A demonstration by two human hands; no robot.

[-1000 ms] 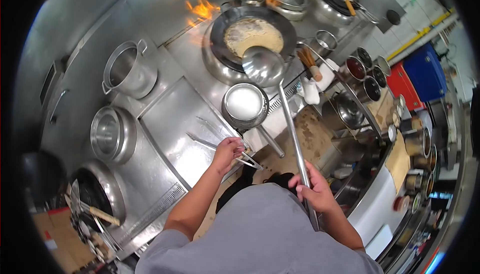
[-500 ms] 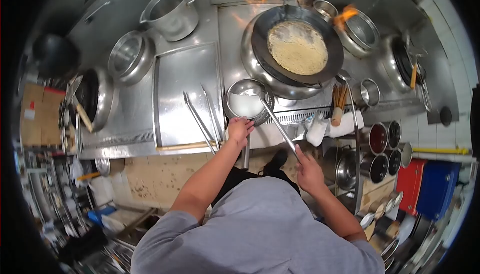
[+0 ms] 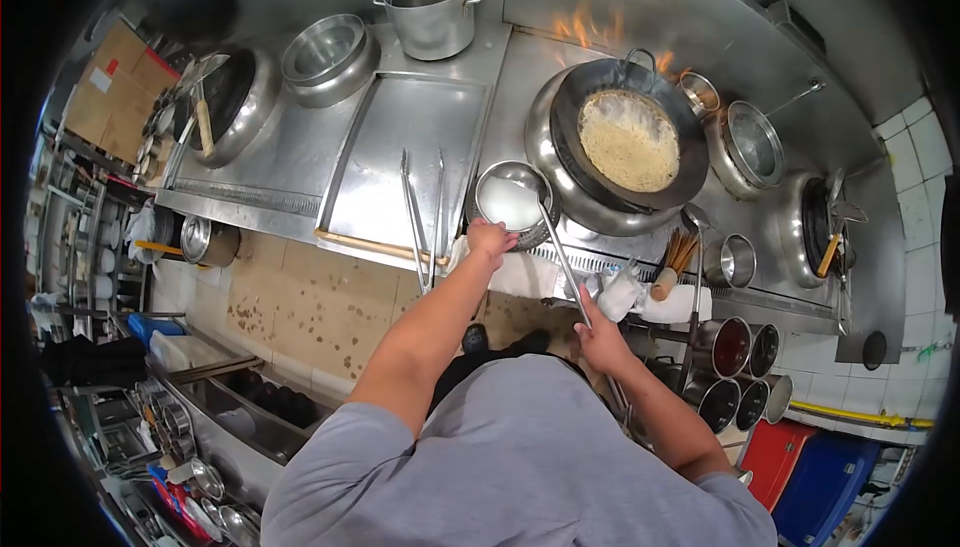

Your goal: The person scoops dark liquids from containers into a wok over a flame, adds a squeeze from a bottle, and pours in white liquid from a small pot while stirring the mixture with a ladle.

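My right hand (image 3: 602,339) is closed around the long metal handle of a ladle (image 3: 566,259). The ladle's far end rests at the right side of a metal bowl (image 3: 513,201) holding something white. At the bowl's near rim is my left hand (image 3: 490,239), fingers drawn together; what they pinch, if anything, is hidden. Beyond the bowl, a black wok (image 3: 672,172) sits on a burner with a pale yellow, bubbling food (image 3: 628,147) in it. Flames rise behind the wok.
Metal tongs (image 3: 412,207) lie on a steel tray (image 3: 375,147) left of the bowl. A tall pot (image 3: 430,19) stands at the back. Right of my right hand are a bamboo brush (image 3: 672,272), a white cloth (image 3: 682,302) and a small metal cup (image 3: 737,259).
The view has turned and shifted, so the counter appears tilted. My left hand has edged closer over the bowl's near rim. My right hand keeps hold of the ladle. Flames behind the wok have changed shape.
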